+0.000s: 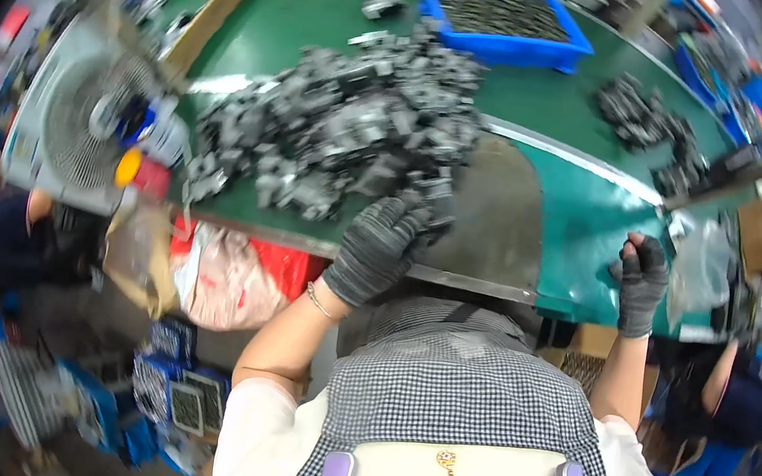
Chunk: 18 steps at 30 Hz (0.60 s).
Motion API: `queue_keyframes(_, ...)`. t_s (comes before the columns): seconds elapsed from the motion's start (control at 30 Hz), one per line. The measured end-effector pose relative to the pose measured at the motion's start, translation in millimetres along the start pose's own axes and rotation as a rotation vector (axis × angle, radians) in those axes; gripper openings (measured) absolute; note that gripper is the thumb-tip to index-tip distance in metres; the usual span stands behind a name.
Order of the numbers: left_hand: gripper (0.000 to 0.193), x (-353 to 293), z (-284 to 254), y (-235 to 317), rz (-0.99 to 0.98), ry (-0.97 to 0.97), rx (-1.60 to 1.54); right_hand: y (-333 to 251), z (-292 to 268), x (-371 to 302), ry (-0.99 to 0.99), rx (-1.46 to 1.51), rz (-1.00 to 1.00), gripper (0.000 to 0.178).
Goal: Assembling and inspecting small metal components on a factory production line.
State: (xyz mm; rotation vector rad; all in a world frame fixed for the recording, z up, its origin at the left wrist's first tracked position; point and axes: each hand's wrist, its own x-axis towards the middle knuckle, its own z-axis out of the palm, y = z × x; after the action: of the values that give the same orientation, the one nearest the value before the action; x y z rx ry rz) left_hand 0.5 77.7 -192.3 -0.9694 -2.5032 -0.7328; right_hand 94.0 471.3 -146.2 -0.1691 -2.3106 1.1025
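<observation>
You've likely plenty left in the jagged grey metal-parts heap [347, 128], done share unclear; grey-gloved left hand [375, 249] at its edge, matching right hand [642, 284] curled, can't tell either's grasp.

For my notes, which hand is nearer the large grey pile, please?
Left: the left hand is at the near edge of the pile; the right hand, well to its right.

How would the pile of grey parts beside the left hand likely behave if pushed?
The pile of grey parts would probably spread and tumble piecemeal, since it looks like many loose pieces. Their blocky, angular outlines suggest little rolling. Individual pieces near the left hand seem likely stiff, given their sharp-cornered shapes.
</observation>
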Motion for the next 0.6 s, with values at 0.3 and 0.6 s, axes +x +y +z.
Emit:
queue_keyframes(0.3,0.066,46,68,58,0.004,-0.111,0.336,161,-172,-176,0.455,-0.490,0.600,0.014)
queue_keyframes(0.6,0.069,132,77,84,0.092,-0.914,0.521,213,-105,-246,-0.144,-0.813,1.092,0.026)
